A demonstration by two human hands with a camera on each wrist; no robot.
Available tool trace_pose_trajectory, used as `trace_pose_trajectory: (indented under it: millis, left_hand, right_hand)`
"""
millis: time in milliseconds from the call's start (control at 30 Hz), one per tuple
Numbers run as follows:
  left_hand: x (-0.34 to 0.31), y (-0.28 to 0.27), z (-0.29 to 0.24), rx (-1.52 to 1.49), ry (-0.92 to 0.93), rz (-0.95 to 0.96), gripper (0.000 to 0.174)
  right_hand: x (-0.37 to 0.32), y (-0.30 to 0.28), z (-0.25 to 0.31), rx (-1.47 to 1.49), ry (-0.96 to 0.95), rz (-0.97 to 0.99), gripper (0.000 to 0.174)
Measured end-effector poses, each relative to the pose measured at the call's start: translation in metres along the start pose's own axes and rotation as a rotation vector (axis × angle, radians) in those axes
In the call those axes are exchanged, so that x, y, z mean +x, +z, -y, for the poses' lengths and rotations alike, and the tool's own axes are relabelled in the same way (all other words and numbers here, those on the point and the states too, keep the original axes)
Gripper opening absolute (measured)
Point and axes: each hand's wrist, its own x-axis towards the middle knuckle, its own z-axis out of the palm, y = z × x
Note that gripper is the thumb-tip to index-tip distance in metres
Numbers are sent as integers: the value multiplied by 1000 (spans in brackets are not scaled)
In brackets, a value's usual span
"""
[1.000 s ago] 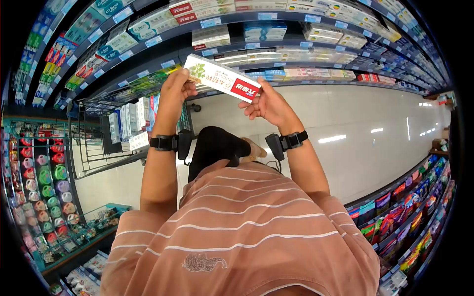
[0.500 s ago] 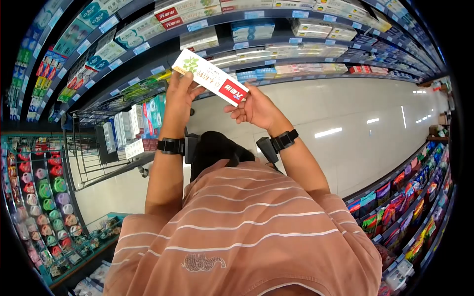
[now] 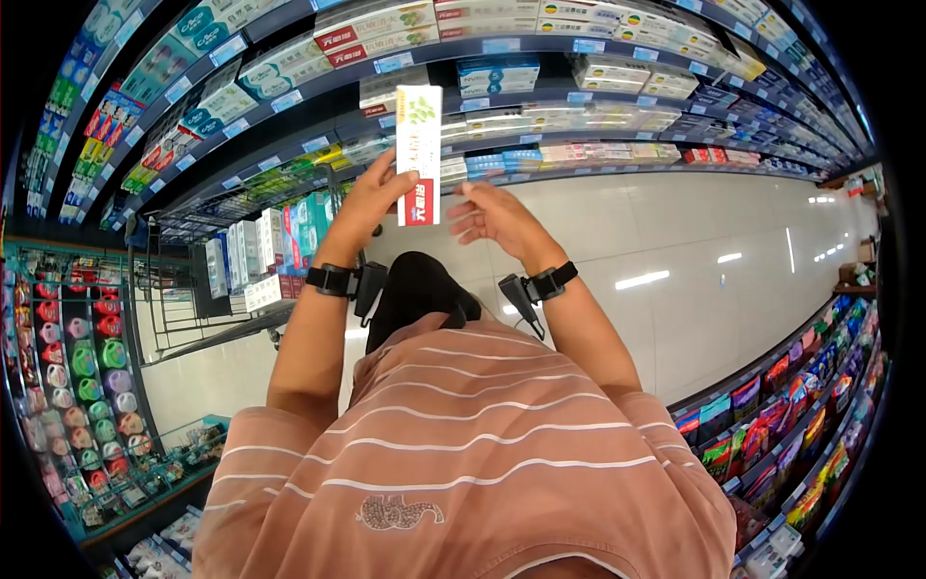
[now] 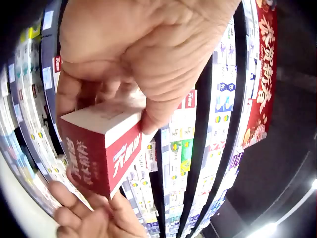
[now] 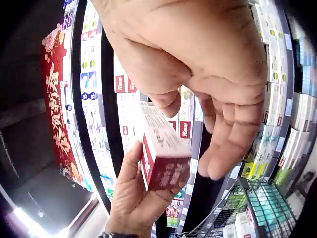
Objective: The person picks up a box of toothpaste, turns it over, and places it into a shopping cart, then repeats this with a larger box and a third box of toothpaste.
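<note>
In the head view a white toothpaste box (image 3: 419, 140) with green leaves and a red end stands nearly upright before the shelves. My left hand (image 3: 368, 201) grips it from the left, thumb across its front face. Just to the right is my right hand (image 3: 500, 222), its loosely bent fingers blurred and holding nothing. The left wrist view shows the box's dark red end (image 4: 86, 158) close up, with the right hand's fingers (image 4: 79, 213) beneath it. From the right wrist, the left hand (image 5: 138, 196) appears around the box's lower part.
Shelves of boxed toothpaste (image 3: 482, 19) curve across the front. A wire shopping cart (image 3: 178, 304) holding several boxes (image 3: 253, 236) stands at the left. Pale tiled floor (image 3: 694, 241) stretches right, toward a lower shelf of colourful packets (image 3: 762, 415).
The toothpaste box has turned from a slant to nearly upright, its red end now downward. My right hand has come off that end, leaving the box in the left hand.
</note>
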Motion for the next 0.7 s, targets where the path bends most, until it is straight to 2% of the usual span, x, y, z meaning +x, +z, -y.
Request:
trace_pose_trajectory:
  millis: [67, 167, 233, 300, 367, 467, 567, 600, 700]
  left_hand:
    - [2, -9, -4, 159, 11, 90, 68]
    - [2, -13, -7, 343, -34, 199, 64]
    - [5, -12, -5, 439, -7, 264, 63]
    - [7, -10, -5, 431, -12, 243, 58]
    - [10, -11, -4, 455, -35, 217, 54]
    - [8, -19, -5, 155, -69, 76, 52]
    - [16, -40, 18, -57, -113, 19, 55]
    - [18, -46, 20, -147, -127, 65, 53]
    - [24, -58, 32, -225, -161, 49, 51]
  right_hand:
    - [-1, -5, 7, 45, -126, -104, 56]
    - [-3, -2, 32, -3, -229, -136, 59]
    - [-2, -1, 41, -66, -228, -179, 58]
    - [0, 1, 47, -166, -197, -226, 57]
    - [10, -7, 45, -107, -198, -222, 52]
    - [18, -19, 40, -30, -215, -221, 45]
    - [28, -24, 37, 37, -204, -244, 41]
    - [32, -25, 36, 56, -191, -252, 40]
    - [48, -28, 33, 64, -165, -253, 42]
